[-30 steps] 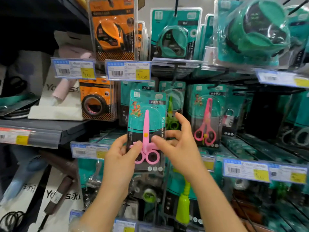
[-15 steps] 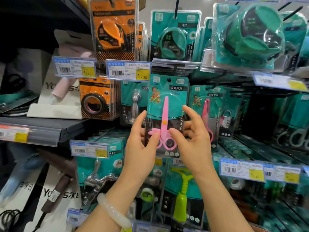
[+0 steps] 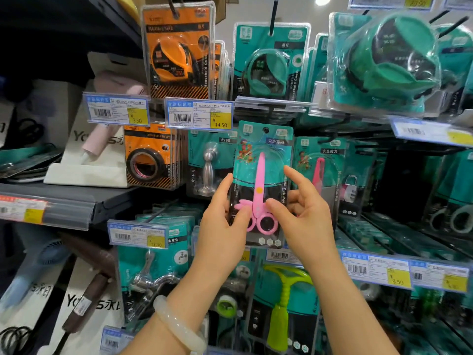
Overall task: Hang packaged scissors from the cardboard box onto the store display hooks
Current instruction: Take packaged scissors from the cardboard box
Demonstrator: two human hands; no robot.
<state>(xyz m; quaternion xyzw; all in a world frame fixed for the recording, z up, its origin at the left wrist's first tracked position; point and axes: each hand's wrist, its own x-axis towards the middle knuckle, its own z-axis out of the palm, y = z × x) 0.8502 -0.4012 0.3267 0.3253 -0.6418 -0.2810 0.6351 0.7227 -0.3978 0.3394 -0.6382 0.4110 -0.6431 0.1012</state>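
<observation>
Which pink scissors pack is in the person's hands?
The front pink scissors pack, pinched by left hand and right hand; the other pack hangs behind, to its right.

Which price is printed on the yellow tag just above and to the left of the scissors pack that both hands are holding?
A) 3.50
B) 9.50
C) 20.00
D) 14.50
D: the price tag just up-left of the scissors pack reads 14.50, while the left hand and right hand pinch the pack.
</observation>
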